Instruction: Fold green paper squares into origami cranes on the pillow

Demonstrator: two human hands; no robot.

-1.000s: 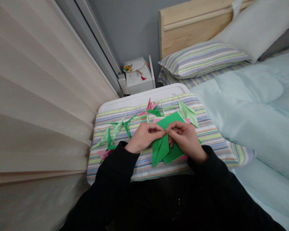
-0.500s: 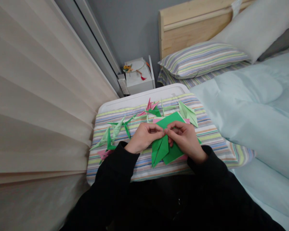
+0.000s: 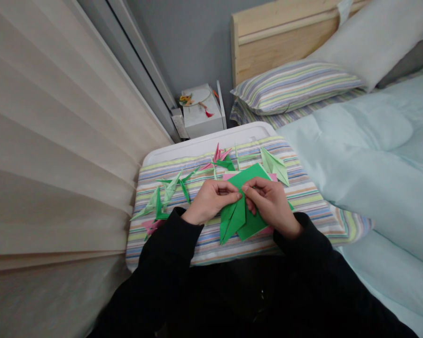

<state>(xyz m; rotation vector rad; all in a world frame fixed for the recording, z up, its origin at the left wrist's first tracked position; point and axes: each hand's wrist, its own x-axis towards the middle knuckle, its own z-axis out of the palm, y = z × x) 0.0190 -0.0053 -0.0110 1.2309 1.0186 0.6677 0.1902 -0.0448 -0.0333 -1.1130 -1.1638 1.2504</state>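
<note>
Both my hands pinch a sheet of folded green origami paper (image 3: 248,223) at its middle, fingertips nearly meeting on a crease. My left hand (image 3: 211,202) holds its left side and my right hand (image 3: 271,204) its right side. Long pointed flaps hang toward me below my hands. A pink paper (image 3: 229,177) lies partly under the green sheet. To the left lie pale green paper cranes (image 3: 171,190), and a pink paper crane (image 3: 218,155) sits beyond my hands. Another pale green crane (image 3: 275,165) lies near my right hand.
The papers lie on a striped cloth (image 3: 211,246) over a white board (image 3: 207,143). A pale blue duvet (image 3: 356,155) rises to the right, with pillows beyond it. A beige curtain (image 3: 56,141) hangs on the left. A white box (image 3: 201,112) stands behind the board.
The green flaps below my hands have shifted slightly left, and my fingertips have moved a little on the crease. My grip on the paper holds.
</note>
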